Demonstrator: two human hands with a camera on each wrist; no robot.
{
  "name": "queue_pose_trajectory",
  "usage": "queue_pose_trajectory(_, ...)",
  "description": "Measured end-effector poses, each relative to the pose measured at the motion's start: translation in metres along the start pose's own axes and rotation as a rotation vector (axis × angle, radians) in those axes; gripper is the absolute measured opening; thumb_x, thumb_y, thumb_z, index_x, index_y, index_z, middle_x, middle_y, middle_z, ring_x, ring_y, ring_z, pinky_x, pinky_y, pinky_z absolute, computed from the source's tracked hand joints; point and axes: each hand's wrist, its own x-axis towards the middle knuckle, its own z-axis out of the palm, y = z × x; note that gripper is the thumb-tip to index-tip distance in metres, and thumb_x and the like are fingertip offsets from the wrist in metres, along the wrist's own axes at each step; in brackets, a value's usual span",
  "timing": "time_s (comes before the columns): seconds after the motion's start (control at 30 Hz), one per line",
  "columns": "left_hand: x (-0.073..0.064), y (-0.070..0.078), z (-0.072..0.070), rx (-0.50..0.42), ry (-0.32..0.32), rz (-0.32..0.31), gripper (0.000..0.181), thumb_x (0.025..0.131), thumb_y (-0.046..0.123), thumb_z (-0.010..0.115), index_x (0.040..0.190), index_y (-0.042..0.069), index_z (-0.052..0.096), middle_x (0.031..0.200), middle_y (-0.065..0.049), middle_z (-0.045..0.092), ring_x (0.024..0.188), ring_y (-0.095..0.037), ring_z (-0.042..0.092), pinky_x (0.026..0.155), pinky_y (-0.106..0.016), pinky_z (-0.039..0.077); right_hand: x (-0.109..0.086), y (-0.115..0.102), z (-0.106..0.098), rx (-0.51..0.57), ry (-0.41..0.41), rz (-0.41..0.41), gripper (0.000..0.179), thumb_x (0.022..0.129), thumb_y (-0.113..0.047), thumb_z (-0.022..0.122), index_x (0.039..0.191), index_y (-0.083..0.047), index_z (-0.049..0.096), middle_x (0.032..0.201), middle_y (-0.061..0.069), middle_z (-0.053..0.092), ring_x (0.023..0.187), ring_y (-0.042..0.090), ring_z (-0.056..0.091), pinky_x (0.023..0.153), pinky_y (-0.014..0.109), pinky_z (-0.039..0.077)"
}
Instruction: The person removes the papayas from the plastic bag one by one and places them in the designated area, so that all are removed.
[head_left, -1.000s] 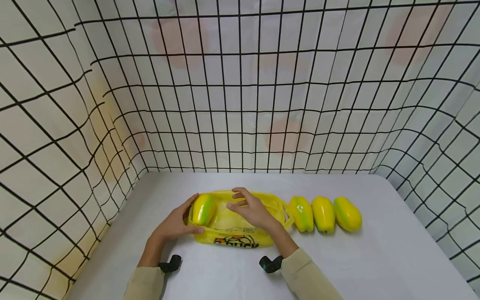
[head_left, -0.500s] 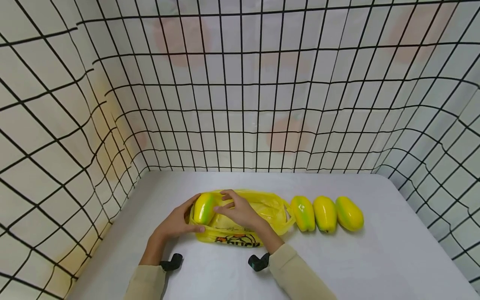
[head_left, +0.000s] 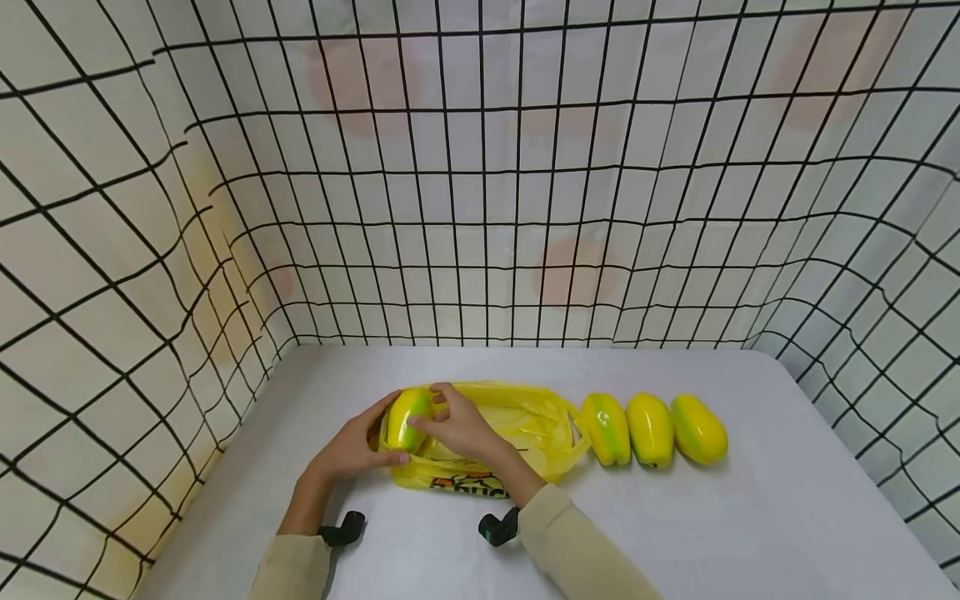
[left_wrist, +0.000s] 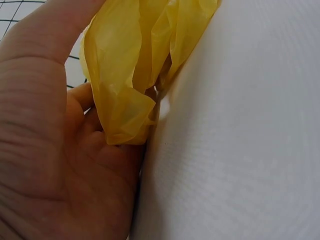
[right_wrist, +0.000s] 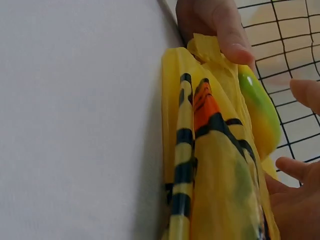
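Note:
A thin yellow plastic bag [head_left: 525,417] with black and orange print lies on its side across the white table. At its left end sits a glossy yellow-and-green fruit [head_left: 405,419], long like a papaya. My left hand [head_left: 352,446] grips that end of the bag, thumb on the near rim and fingers round the far side. In the left wrist view, crumpled plastic [left_wrist: 125,75] hangs between thumb and fingers. My right hand [head_left: 459,427] reaches over the bag, fingers spread at the fruit's right side. The right wrist view shows its thumb and a finger apart, facing the fruit [right_wrist: 260,112].
Three similar fruits, a left one [head_left: 606,427], a middle one [head_left: 648,429] and a right one [head_left: 699,428], lie in a row right of the bag. A black wire grid [head_left: 517,221] over white sheeting stands behind and at both sides of the table [head_left: 750,517].
My right hand has moved left over the bag, from its middle to the fruit's right side. My left hand has kept its hold on the bag's left end.

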Motion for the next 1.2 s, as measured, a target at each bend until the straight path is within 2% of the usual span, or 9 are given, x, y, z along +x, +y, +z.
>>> queue_pose_trajectory(0.23,-0.001,-0.003,0.001,-0.004,-0.005,0.007,0.107,0.067,0.058,0.081,0.154,0.036,0.021,0.158,0.004,0.031,0.142,-0.024,0.037,0.112,-0.053,0.037,0.001,0.003,0.011,0.002,0.021,-0.029,0.08,0.084,-0.057,0.067,0.146,-0.016,0.036,0.136,0.006,0.049,0.105,0.02,0.056,0.086,0.034,0.055)
queue_pose_trajectory(0.47,-0.001,-0.003,0.001,0.008,-0.006,0.017,0.109,0.066,0.058,0.081,0.154,0.035,0.02,0.157,0.002,0.033,0.141,-0.026,0.038,0.111,-0.054,0.037,0.004,0.003,0.018,-0.048,0.017,-0.02,0.088,0.081,-0.061,0.068,0.147,-0.014,0.033,0.135,0.007,0.052,0.108,0.017,0.057,0.09,0.035,0.054)
queue_pose_trajectory(0.73,-0.002,-0.002,0.001,0.001,-0.008,0.024,0.11,0.067,0.058,0.081,0.155,0.033,0.019,0.158,0.001,0.031,0.143,-0.027,0.036,0.112,-0.055,0.034,0.006,0.004,0.022,-0.1,0.034,0.004,0.092,0.077,-0.063,0.07,0.148,-0.017,0.033,0.137,0.004,0.051,0.109,0.017,0.057,0.092,0.037,0.054)
queue_pose_trajectory(0.93,-0.005,-0.002,0.0,-0.008,-0.008,0.023,0.109,0.068,0.057,0.081,0.155,0.034,0.019,0.159,0.002,0.029,0.144,-0.028,0.033,0.113,-0.057,0.033,0.006,0.003,0.019,-0.077,0.028,-0.006,0.085,0.079,-0.054,0.073,0.146,-0.019,0.034,0.134,0.004,0.052,0.106,0.018,0.057,0.089,0.037,0.055)
queue_pose_trajectory(1.2,-0.001,0.0,-0.002,-0.003,-0.006,0.023,0.108,0.068,0.057,0.081,0.155,0.033,0.02,0.158,0.001,0.031,0.143,-0.028,0.034,0.112,-0.057,0.034,0.004,-0.004,0.007,-0.062,0.074,0.0,0.084,0.077,-0.047,0.077,0.145,-0.02,0.035,0.133,0.006,0.052,0.108,0.022,0.057,0.089,0.041,0.056)
